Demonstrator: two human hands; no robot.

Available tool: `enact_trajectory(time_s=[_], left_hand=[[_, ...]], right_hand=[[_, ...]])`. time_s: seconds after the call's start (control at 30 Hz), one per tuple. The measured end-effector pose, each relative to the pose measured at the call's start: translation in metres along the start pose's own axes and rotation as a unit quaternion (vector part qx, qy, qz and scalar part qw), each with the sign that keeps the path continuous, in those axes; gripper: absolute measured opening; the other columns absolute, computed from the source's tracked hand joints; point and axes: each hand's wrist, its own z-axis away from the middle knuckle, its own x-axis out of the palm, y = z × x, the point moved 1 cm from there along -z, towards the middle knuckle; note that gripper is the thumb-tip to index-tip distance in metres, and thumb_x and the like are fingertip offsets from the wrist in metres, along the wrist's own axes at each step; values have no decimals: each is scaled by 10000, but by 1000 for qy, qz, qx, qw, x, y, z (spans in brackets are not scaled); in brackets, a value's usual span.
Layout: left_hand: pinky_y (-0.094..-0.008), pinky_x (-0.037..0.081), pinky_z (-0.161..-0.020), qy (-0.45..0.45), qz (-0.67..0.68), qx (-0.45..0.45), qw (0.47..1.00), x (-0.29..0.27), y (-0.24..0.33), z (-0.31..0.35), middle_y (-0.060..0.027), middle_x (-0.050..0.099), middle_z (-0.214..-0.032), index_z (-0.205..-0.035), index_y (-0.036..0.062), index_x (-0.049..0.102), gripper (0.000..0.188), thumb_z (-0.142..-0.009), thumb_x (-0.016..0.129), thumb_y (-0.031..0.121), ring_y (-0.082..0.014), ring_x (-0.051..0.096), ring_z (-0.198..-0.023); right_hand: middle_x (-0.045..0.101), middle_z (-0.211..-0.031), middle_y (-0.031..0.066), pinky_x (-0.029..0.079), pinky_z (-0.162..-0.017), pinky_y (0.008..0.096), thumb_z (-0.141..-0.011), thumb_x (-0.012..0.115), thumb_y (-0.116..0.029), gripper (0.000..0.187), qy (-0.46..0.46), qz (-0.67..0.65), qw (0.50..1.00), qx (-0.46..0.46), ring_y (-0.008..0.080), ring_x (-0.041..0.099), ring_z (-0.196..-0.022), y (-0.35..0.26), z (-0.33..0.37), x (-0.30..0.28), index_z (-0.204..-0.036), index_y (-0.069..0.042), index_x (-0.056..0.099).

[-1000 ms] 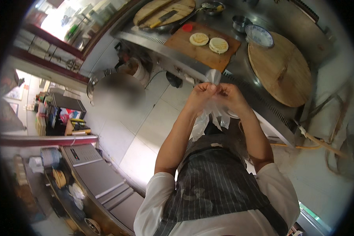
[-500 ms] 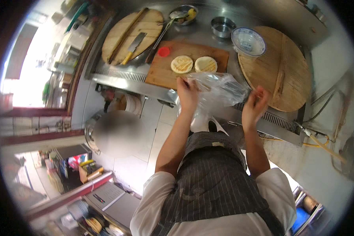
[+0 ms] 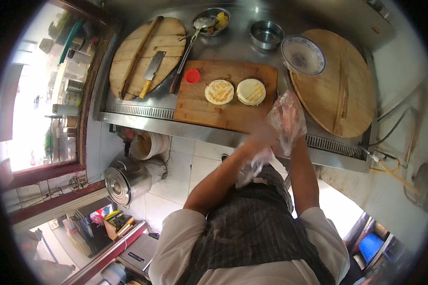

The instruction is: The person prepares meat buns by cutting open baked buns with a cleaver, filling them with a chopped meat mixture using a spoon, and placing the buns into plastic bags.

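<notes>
My right hand (image 3: 287,116) is inside a thin clear plastic glove or bag (image 3: 297,127). Its fingers look stretched out through the film, just off the right edge of the wooden cutting board (image 3: 199,107). My left hand (image 3: 261,135) is smeared by motion close beside my right wrist, so its fingers cannot be made out. More clear plastic (image 3: 254,167) hangs under my left forearm. On the board lie two round flatbreads with brown stripes, the left flatbread (image 3: 219,91) and the right flatbread (image 3: 251,91), and a small red lid or dish (image 3: 192,76).
At the left, a cleaver (image 3: 153,66) rests on a round wooden lid (image 3: 123,61). Behind the board stand a metal bowl (image 3: 218,31) with food and a spoon, and a metal pot (image 3: 266,35). A patterned bowl (image 3: 302,54) sits on the right wooden lid (image 3: 361,90).
My right hand has gone into the clear plastic, which was spread between both hands. My left hand has moved right and nearer, away from the board's front edge toward my right wrist.
</notes>
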Motion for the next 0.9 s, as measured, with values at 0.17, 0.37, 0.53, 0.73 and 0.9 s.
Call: enact_trajectory(time_s=[0.17,0.37,0.53,0.73,0.9], left_hand=[[-414,495,-796,399,-83,-160,899,-84,-70,-113,-204,595,-1041,-1159,-26,476,660,-798,680,488,-299,619,-943],[-436,493,-819,524,-25,-223,822,-75,-10,-123,-248,611,-1025,-1095,-128,451,763,-718,775,451,-384,616,-965],[-386,523,-715,471,234,-129,841,-86,-58,-156,-190,628,-973,-1057,-77,504,559,-730,802,265,-292,637,-836],[-301,526,-644,363,260,-26,894,-87,-25,-132,-131,620,-1017,-1088,-36,526,435,-782,762,163,-198,621,-849],[-292,524,-691,299,234,163,911,-99,30,-84,-105,656,-908,-939,17,549,270,-772,753,73,-154,625,-793]], right_hand=[[571,-1100,82,479,-765,353,-922,564,-284,408,-92,-470,843,246,196,557,-965,8,-41,-2,-1278,-110,465],[584,-1029,57,474,-758,343,-918,585,-248,336,-83,-484,817,301,190,564,-927,39,-71,-11,-1210,-99,511],[587,-1038,62,477,-765,336,-935,560,-263,306,-85,-427,839,325,187,567,-921,61,-76,-12,-1191,-96,531],[577,-1113,52,456,-861,323,-908,570,-366,449,-110,-464,822,311,197,547,-1026,67,-73,-13,-1263,-98,508],[455,-1323,101,410,-969,428,-873,587,-454,649,-167,-459,822,292,248,496,-1147,30,-78,1,-1368,-76,406]])
